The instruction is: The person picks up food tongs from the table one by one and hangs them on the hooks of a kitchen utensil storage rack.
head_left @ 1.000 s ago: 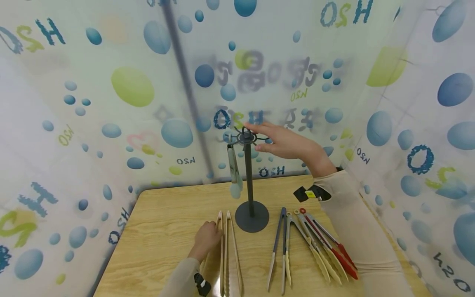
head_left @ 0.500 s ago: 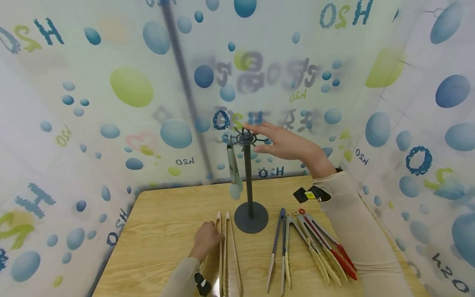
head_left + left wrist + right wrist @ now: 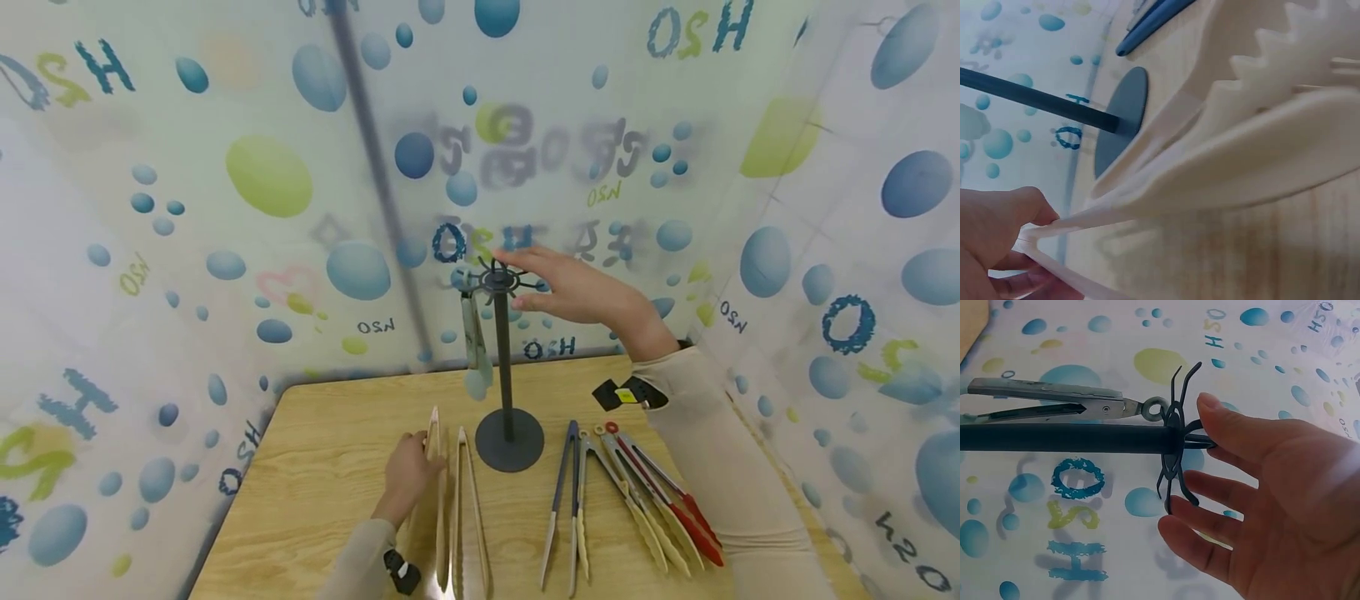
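Note:
My left hand (image 3: 408, 471) pinches a pair of beige tongs (image 3: 441, 533) near the hinged end, left of the stand. Up close in the left wrist view, the tongs (image 3: 1222, 175) show spread arms and toothed, scalloped heads. A second beige pair of tongs (image 3: 480, 533) lies just to the right. Up at the top of a dark hook stand (image 3: 503, 358), my right hand (image 3: 577, 287) rests with loosely extended fingers at the hook ring (image 3: 1174, 440). Pale green tongs (image 3: 1054, 390) hang by their loop from one of its hooks.
Several more tongs lie fanned out on the wooden table (image 3: 330, 450) to the right: a blue-handled pair (image 3: 558, 492), cream-headed ones (image 3: 637, 508) and a red-headed pair (image 3: 693, 529). The stand's round base (image 3: 510, 450) sits mid-table. A patterned curtain (image 3: 262, 250) closes off the back.
My left hand has drawn the beige tongs slightly left and up, away from the second pair. My right hand stays at the hook ring.

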Available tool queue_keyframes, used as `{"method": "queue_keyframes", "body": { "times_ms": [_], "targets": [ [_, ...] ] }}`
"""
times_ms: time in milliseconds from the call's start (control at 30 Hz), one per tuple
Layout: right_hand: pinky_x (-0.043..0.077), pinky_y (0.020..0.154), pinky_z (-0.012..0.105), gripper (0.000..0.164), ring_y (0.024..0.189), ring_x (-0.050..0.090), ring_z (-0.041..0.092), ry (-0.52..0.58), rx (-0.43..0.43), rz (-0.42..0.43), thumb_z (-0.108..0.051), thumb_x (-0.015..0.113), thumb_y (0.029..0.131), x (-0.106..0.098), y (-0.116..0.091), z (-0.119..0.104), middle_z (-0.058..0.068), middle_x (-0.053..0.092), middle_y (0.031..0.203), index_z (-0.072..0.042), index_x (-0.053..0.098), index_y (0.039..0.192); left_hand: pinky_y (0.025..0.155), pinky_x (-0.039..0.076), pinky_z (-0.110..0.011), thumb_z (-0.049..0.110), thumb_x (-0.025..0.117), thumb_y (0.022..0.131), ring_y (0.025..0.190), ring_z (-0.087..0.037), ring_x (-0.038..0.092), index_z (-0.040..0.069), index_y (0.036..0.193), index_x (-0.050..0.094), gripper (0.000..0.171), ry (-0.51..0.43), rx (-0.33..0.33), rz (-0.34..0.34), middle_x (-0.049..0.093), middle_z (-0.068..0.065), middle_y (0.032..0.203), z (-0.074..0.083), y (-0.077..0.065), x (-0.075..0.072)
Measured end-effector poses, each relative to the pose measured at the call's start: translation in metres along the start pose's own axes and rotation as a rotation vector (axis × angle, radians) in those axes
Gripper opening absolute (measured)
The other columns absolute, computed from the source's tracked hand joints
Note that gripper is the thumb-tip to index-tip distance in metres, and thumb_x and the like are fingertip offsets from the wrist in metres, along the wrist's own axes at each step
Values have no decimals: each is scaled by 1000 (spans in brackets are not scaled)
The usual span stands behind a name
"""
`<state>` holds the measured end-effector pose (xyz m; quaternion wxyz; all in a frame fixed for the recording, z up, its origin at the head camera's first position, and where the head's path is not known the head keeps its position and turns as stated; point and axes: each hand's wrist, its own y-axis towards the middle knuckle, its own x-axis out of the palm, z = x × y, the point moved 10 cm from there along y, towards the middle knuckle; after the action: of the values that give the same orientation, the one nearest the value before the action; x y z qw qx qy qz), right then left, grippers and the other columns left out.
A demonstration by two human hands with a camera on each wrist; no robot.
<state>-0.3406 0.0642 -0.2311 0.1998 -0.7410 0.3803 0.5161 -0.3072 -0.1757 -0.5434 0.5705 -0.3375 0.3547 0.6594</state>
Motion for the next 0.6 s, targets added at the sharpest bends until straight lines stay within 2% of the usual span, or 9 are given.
{"method": "queue_keyframes", "body": {
  "times_ms": [33, 133, 233, 333, 467, 600],
  "targets": [
    [31, 117, 58, 70, 154, 19, 31, 0, -1, -1, -38, 56, 101, 0, 0, 0, 4, 26, 165, -33, 18, 159, 55, 44, -31, 21, 75, 81, 68, -18, 55, -4, 128, 62, 55, 3, 14, 15, 65, -17, 102, 3, 0, -4],
    [32, 116, 57, 71, 151, 29, 31, 3, -4, -1, -39, 56, 101, 2, 1, 0, 4, 33, 162, -33, 17, 159, 50, 38, -27, 20, 72, 82, 59, -14, 50, -3, 130, 61, 54, -16, 57, 61, 64, -18, 103, 11, 2, -15],
    [34, 114, 56, 72, 146, 37, 30, -4, 10, 10, -42, 57, 99, 2, 1, 0, 3, 41, 158, -33, 18, 159, 47, 36, -26, 19, 72, 84, 55, -12, 47, -2, 130, 61, 52, -31, 97, 122, 65, -19, 103, 20, 4, -28],
    [34, 114, 56, 74, 147, 35, 32, -17, 30, 24, -47, 58, 97, 2, 1, -1, 2, 43, 156, -33, 19, 159, 49, 43, -27, 21, 73, 83, 58, -15, 55, 0, 129, 63, 51, -43, 130, 194, 65, -17, 102, 30, 7, -45],
    [37, 112, 56, 76, 146, 36, 34, -36, 45, 45, -48, 60, 96, 1, 0, -3, 3, 46, 155, -33, 20, 159, 56, 53, -33, 23, 73, 84, 74, -23, 66, 0, 130, 63, 52, -66, 158, 273, 65, -15, 101, 43, 13, -72],
    [38, 111, 56, 76, 144, 37, 35, -43, 50, 67, -47, 60, 96, 0, -2, -6, 4, 47, 154, -31, 21, 159, 61, 55, -39, 22, 73, 84, 78, -27, 69, 2, 132, 62, 53, -101, 182, 338, 65, -15, 104, 59, 17, -100]
  ]
}}
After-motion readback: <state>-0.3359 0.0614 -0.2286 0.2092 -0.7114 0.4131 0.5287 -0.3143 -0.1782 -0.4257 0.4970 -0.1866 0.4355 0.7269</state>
